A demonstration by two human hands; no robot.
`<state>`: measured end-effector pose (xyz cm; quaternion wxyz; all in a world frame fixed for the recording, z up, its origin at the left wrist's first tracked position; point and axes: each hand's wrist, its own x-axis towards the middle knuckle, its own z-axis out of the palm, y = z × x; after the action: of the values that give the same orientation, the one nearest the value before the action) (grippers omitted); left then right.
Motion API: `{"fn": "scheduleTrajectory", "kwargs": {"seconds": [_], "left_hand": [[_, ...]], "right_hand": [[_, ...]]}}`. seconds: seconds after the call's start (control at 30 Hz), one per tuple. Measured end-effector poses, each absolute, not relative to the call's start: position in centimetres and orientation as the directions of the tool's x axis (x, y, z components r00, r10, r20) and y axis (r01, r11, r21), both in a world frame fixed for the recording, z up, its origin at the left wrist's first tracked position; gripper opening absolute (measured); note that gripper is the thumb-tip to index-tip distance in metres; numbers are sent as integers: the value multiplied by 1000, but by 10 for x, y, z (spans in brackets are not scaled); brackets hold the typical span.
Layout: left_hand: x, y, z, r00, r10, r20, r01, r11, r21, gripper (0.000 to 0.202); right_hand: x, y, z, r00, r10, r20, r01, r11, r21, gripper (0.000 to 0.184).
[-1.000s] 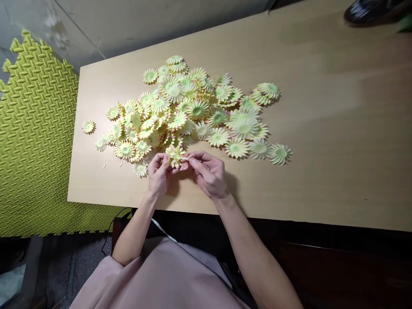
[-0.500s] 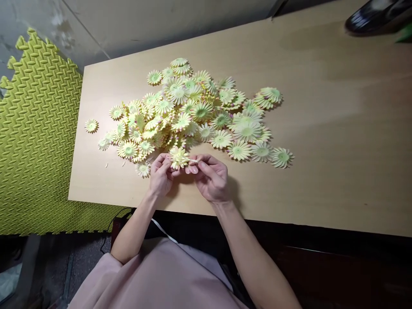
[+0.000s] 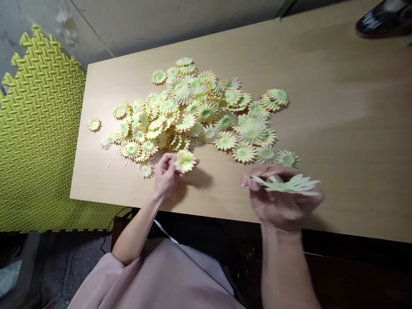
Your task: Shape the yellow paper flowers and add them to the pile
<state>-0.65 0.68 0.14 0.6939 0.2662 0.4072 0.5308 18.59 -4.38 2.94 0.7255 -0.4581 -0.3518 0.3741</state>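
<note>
A heap of yellow-green paper daisy flowers [image 3: 199,113] lies spread over a light wooden table [image 3: 337,128]. My left hand [image 3: 165,176] pinches a small stack of yellow flowers [image 3: 186,161] just in front of the heap. My right hand [image 3: 280,201] is off to the right near the table's front edge, its fingers closed on a larger pale green flower layer [image 3: 288,184] that looks smeared by motion. The two hands are well apart.
A yellow-green foam puzzle mat [image 3: 35,141] covers the floor left of the table. One flower [image 3: 94,124] lies apart at the heap's left. A dark shiny object [image 3: 381,17] sits at the far right corner. My pink garment [image 3: 154,279] fills the bottom.
Both hands were together on one flower stack. My right hand has pulled away to the right, carrying off a large flower layer; my left hand keeps the smaller stack.
</note>
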Motion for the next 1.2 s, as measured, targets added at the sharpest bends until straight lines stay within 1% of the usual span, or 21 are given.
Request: {"fn": "scheduleTrajectory", "kwargs": {"seconds": [0.07, 0.1, 0.17, 0.23, 0.3, 0.37, 0.4, 0.43, 0.5, 0.57, 0.6, 0.73, 0.87, 0.97, 1.03, 1.1, 1.2], "left_hand": [[-1, 3, 1, 125, 957, -263, -407, 291, 866, 45], [2, 1, 2, 90, 964, -249, -356, 265, 896, 46], [5, -1, 4, 74, 980, -186, -260, 199, 945, 44], [5, -3, 6, 68, 988, -140, -211, 152, 966, 44], [5, -3, 8, 61, 988, -144, -201, 153, 968, 43], [4, -3, 10, 52, 985, -165, -201, 173, 964, 42], [4, -4, 11, 48, 984, -172, -199, 178, 964, 42], [5, -4, 12, 43, 984, -173, -194, 178, 965, 41], [5, -4, 15, 27, 987, -160, -178, 162, 971, 40], [6, -5, 16, 16, 990, -141, -167, 142, 976, 38], [6, -5, 15, 14, 991, -131, -162, 132, 978, 37], [6, -6, 12, 6, 997, -83, -122, 83, 989, 32], [5, -6, 10, -3, 999, -47, -96, 47, 994, 28], [4, -6, 11, 6, 999, -38, -86, 39, 995, 28], [3, -6, 11, -11, 999, -39, -78, 38, 996, 30], [2, -5, 10, -19, 998, -52, -86, 50, 995, 33], [0, -2, 8, 15, 996, -93, -159, 94, 983, 37]], "right_hand": [[204, -37, 34, 555, 808, 200, 14, 231, -973, 14], [212, -31, 35, 592, 781, 198, 110, 165, -980, 15], [224, -14, 35, 670, 718, 190, 247, 26, -969, 18], [233, 0, 32, 727, 659, 191, 343, -109, -933, 22], [233, 7, 30, 741, 614, 271, 455, -163, -876, 24], [224, 4, 30, 695, 627, 352, 533, -122, -837, 23], [216, -1, 31, 651, 669, 357, 537, -74, -841, 22], [207, -7, 32, 583, 747, 320, 498, -17, -867, 22], [185, -18, 33, 345, 912, 222, 393, 74, -917, 20], [163, -24, 32, 193, 962, 192, 356, 113, -928, 19], [155, -25, 31, 169, 970, 178, 340, 112, -934, 19], [137, -22, 23, 197, 970, 143, 352, 67, -934, 24], [140, -19, 17, 163, 967, 195, 402, 115, -908, 20], [144, -19, 15, 132, 970, 203, 389, 138, -911, 17], [144, -20, 14, 135, 976, 172, 331, 119, -936, 18], [143, -21, 14, 132, 985, 112, 236, 78, -969, 21], [141, -23, 16, 115, 993, 16, 86, 6, -996, 25]]}}
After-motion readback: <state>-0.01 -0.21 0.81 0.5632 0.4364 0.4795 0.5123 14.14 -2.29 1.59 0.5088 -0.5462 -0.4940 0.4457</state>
